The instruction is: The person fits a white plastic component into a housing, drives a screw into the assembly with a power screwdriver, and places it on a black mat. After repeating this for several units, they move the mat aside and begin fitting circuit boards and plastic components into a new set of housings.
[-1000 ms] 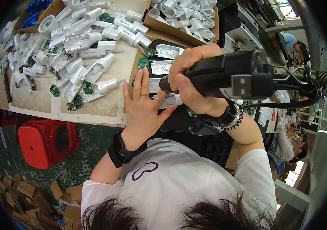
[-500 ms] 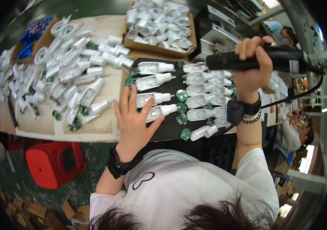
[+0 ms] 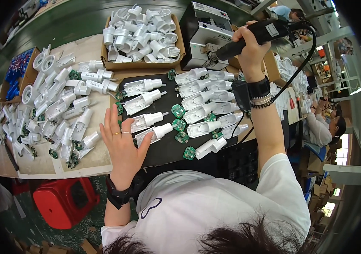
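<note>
My right hand (image 3: 252, 48) is wrapped around a black electric screwdriver (image 3: 267, 30) with a cable at its rear, raised beyond the work mat. The front end points left, close to a metal-fronted machine (image 3: 208, 36). With fingers spread, my left hand (image 3: 125, 148) lies at the left edge of the black mat (image 3: 161, 154), beside two white plastic housings (image 3: 144, 122); whether it touches them cannot be made out. Two more open housings (image 3: 142, 102) lie farther up. Right of them, paired columns of housings (image 3: 199, 112) have green circuit boards (image 3: 178, 111) wired to their ends.
A cardboard box (image 3: 142, 65) of white plastic caps stands at the back. Piled housings with boards (image 3: 62, 106) cover the table's left part, near a box of blue and red parts (image 3: 21, 72). A red stool (image 3: 64, 203) is on the floor. Co-workers sit at far right.
The head view has shifted, so the table appears farther left. My right hand has carried the screwdriver away from the housings, toward the machine. My left hand stays spread by the same housings.
</note>
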Available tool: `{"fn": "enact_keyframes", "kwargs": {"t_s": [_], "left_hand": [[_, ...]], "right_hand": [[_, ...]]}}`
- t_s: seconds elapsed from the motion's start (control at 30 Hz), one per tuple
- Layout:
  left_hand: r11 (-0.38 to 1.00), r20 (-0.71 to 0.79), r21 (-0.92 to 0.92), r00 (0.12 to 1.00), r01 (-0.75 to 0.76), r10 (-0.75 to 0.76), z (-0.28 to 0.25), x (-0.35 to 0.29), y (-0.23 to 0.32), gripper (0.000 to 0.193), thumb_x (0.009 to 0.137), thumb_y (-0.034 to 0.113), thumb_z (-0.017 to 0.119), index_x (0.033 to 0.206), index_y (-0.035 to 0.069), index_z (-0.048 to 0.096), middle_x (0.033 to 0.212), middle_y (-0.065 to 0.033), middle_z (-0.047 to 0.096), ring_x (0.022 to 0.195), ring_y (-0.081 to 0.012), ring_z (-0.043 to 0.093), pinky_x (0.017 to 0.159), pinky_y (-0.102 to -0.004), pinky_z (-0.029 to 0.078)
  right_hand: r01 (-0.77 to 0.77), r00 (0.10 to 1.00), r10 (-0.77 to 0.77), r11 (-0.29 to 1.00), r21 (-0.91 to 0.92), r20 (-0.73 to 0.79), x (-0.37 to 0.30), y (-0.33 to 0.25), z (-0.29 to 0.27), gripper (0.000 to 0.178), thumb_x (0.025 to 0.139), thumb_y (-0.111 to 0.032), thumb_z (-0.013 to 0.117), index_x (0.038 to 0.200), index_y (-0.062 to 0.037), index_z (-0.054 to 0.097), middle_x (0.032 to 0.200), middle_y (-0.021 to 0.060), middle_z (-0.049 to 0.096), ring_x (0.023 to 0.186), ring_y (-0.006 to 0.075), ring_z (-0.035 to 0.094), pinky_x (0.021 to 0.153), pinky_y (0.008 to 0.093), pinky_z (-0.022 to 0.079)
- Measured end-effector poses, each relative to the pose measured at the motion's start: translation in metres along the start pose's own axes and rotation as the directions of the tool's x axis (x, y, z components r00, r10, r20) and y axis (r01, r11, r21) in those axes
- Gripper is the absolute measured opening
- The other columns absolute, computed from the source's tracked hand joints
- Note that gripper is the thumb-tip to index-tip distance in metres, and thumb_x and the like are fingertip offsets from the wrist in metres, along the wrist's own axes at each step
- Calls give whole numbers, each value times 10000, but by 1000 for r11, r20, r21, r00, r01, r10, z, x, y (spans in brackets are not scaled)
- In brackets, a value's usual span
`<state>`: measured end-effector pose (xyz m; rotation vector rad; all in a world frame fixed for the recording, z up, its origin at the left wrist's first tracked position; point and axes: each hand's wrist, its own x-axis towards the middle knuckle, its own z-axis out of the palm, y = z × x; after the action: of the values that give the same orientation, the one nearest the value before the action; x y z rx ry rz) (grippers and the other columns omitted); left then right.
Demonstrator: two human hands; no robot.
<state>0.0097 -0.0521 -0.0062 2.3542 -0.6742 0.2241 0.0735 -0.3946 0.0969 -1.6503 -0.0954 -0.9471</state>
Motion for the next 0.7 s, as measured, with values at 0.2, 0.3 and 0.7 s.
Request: {"fn": "enact_keyframes", "kwargs": {"t_s": [0.2, 0.3, 0.7], "left_hand": [[999, 23, 31, 999, -28, 27, 3, 5, 2, 451, 783, 325, 688, 1095, 32, 545, 1445, -224, 280, 1345, -400, 233, 1057, -594, 150], [998, 35, 25, 998, -50, 49, 2, 3, 0, 460, 781, 346, 687, 1085, 25, 564, 1439, -229, 287, 1343, -397, 237, 1051, -606, 152], [996, 44, 70, 998, -58, 55, 3, 15, 1, 512, 783, 377, 680, 1162, 50, 569, 1442, -227, 290, 1345, -385, 245, 1050, -600, 156]], "right_hand": [[-31, 999, 32, 994, 104, -8, -30, -13, -2, 211, 798, 11, 574, 995, -9, 503, 685, 66, 543, 581, 162, 539, 593, 294, 459], [-25, 999, 36, 953, 303, -33, -19, -30, 3, 211, 801, 18, 569, 998, -9, 498, 688, 70, 541, 592, 168, 539, 600, 290, 454], [-66, 995, 64, 997, 29, 74, -9, -10, 2, 206, 810, 41, 548, 1000, -15, 491, 718, 63, 529, 615, 167, 520, 630, 308, 442]]}}
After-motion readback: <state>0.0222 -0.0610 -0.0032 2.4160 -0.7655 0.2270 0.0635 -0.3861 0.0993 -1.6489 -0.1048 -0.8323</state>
